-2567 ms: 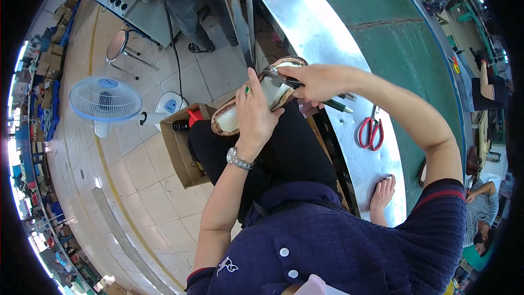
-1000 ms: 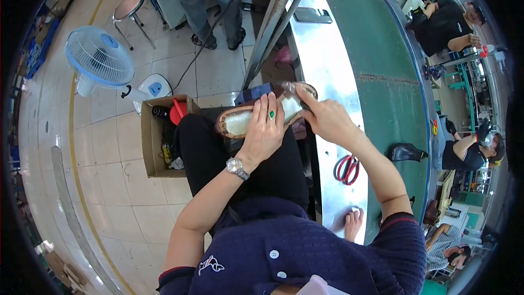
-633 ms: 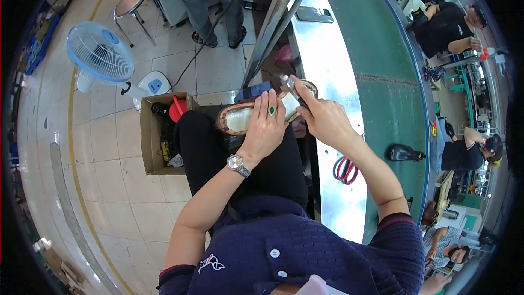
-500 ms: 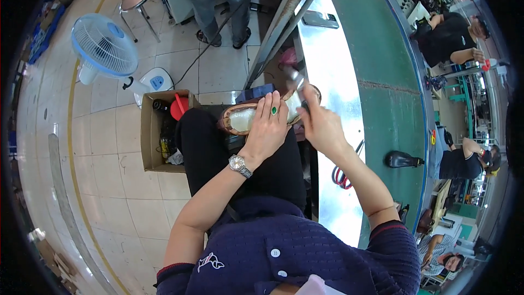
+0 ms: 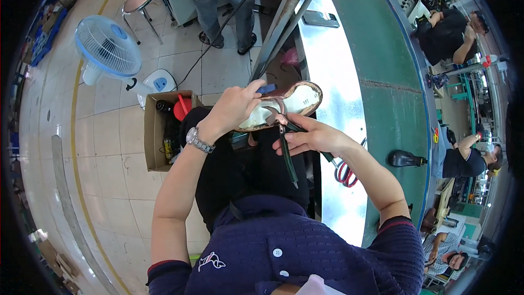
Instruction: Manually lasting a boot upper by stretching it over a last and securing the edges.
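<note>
An upturned shoe (image 5: 302, 99) with a pale sole face and a brown edge lies across my lap, tilted up to the right. My left hand (image 5: 232, 108), wearing a watch, is bent round its left part, fingers on the far side; the fingertips are partly hidden. My right hand (image 5: 319, 137) is closed on pincers (image 5: 290, 158) with dark green handles. Their curved metal jaws rest against the middle of the shoe, on its near side. A blue block (image 5: 267, 89) shows just beyond my left fingers.
At my left stands a cardboard box (image 5: 158, 155) with a red container, near a fan (image 5: 109, 49). On my right a metal ledge (image 5: 341, 207) runs beside a green belt (image 5: 390, 112). A phone (image 5: 321, 19), red-and-black cable (image 5: 345, 175) and dark shoe-shaped object (image 5: 405, 158) lie there.
My left hand has gone from flat on the sole to the shoe's left part. The pincers, raised and blurred before, have come down to the sole, handles toward me. The shoe has tilted.
</note>
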A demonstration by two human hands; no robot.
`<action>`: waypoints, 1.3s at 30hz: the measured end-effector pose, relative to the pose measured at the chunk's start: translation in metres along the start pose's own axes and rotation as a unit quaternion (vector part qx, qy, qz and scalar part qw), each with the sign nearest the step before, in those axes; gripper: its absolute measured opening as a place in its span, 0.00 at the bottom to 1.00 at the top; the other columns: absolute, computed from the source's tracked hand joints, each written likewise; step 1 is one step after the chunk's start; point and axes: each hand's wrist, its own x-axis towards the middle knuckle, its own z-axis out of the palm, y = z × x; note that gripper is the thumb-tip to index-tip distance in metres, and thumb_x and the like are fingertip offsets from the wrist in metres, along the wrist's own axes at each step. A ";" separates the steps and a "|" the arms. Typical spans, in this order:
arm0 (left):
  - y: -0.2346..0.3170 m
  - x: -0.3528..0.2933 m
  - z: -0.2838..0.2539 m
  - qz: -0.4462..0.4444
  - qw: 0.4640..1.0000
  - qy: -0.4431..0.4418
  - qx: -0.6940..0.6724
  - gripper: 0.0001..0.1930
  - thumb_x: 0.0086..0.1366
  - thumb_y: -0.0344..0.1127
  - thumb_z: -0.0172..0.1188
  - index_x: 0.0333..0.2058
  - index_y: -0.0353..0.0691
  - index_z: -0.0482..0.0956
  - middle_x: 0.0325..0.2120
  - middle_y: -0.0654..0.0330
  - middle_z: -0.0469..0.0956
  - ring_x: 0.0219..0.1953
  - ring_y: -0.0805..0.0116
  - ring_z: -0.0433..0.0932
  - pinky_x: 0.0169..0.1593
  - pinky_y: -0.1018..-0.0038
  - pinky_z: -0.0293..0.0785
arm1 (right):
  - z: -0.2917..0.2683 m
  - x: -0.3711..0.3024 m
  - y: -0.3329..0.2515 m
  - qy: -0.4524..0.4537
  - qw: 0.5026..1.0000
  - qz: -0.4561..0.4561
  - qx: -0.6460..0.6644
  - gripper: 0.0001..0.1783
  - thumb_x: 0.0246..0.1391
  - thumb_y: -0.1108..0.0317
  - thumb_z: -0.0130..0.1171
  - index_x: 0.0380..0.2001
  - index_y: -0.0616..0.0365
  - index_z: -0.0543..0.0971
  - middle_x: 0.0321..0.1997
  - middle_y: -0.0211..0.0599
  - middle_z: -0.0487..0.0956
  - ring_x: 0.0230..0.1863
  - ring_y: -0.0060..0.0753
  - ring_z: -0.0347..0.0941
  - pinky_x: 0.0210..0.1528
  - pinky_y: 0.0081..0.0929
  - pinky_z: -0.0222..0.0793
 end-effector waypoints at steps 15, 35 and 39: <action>0.028 -0.029 0.053 -0.005 0.986 0.093 0.138 0.39 0.41 0.27 0.70 0.54 0.23 0.64 0.50 0.43 0.69 0.55 0.46 0.66 0.60 0.59 0.62 | 0.024 0.006 0.022 0.168 0.949 -0.095 -0.251 0.30 0.64 0.71 0.47 0.66 0.63 0.52 0.24 0.36 0.75 0.23 0.26 0.74 0.30 0.26 0.72; 0.033 -0.039 0.064 0.070 0.917 0.087 0.382 0.29 0.59 0.32 0.56 0.58 0.22 0.63 0.56 0.39 0.66 0.62 0.44 0.62 0.65 0.56 0.59 | 0.018 0.023 0.017 0.342 0.728 -0.138 -0.578 0.37 0.57 0.71 0.51 0.68 0.50 0.51 0.19 0.56 0.77 0.22 0.59 0.75 0.26 0.51 0.71; 0.025 -0.045 0.063 0.062 0.930 0.105 0.346 0.29 0.60 0.33 0.57 0.57 0.22 0.64 0.56 0.39 0.65 0.62 0.45 0.62 0.65 0.57 0.58 | 0.028 0.011 -0.012 0.318 0.712 -0.163 -0.605 0.37 0.57 0.71 0.51 0.68 0.54 0.51 0.18 0.56 0.76 0.21 0.58 0.76 0.26 0.50 0.71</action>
